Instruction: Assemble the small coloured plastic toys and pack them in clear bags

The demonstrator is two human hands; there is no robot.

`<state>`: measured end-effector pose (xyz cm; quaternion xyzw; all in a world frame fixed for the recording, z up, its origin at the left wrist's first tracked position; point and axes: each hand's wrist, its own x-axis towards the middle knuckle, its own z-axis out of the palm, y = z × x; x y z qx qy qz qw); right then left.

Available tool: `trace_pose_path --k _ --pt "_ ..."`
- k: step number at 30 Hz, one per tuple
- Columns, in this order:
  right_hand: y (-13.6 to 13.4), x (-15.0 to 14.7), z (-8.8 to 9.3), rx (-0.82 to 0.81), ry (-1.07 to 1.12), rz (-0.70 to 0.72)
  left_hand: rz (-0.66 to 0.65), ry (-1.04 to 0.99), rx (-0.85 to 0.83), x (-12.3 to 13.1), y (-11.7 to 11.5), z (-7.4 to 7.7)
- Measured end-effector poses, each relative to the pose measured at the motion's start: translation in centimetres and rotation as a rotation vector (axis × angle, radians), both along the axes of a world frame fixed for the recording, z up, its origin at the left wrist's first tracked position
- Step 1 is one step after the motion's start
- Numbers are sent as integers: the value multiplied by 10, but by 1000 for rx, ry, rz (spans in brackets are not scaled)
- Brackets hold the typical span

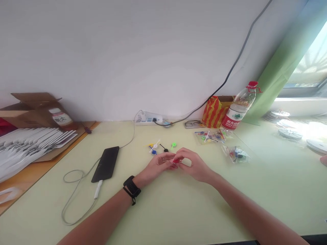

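My left hand (155,167) and my right hand (194,165) meet over the middle of the pale green table (163,211). Both pinch a small red plastic piece (175,160) on a thin stick between their fingertips. I wear a black band (131,188) on the left wrist. Just beyond the hands lie loose small parts: a white and blue piece (154,148), a black pin (164,149) and a green piece (174,145).
A black phone (106,163) on a grey charging cable (74,190) lies left of the hands. At the back are a power strip (149,118), glasses (192,123), a striped bag (214,111), a water bottle (238,112) and clear packets of parts (209,136). White stacked sheets (28,144) sit far left.
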<state>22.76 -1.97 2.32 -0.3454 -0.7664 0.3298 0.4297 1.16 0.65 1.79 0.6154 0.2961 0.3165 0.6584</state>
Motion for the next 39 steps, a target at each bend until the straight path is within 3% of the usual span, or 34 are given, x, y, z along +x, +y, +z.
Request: trace_pose_path --k 4,7,12,14,18,20,23,28,39 --pt "1 1 -3 -5 -3 -23 34 -22 27 -2 4 -8" --pt "4 4 -6 -22 -5 -128 129 -32 17 -3 6 -13" --pt "7 5 -10 -308 145 -192 305 -61 63 -3 7 -12" --pt "7 4 -9 -432 209 -179 328 -75 71 -2 6 -10" --pt "5 7 -2 -567 133 1 359 -92 82 -1 5 -10" --pt "6 11 2 -553 181 45 363 -90 84 0 5 -12" --pt "8 16 6 -520 275 -8 338 -84 81 1 5 -14" --pt "13 16 -1 -502 140 -130 315 -25 132 2 4 -19" --pt "22 22 -12 -417 68 -196 181 120 370 3 -7 -16"
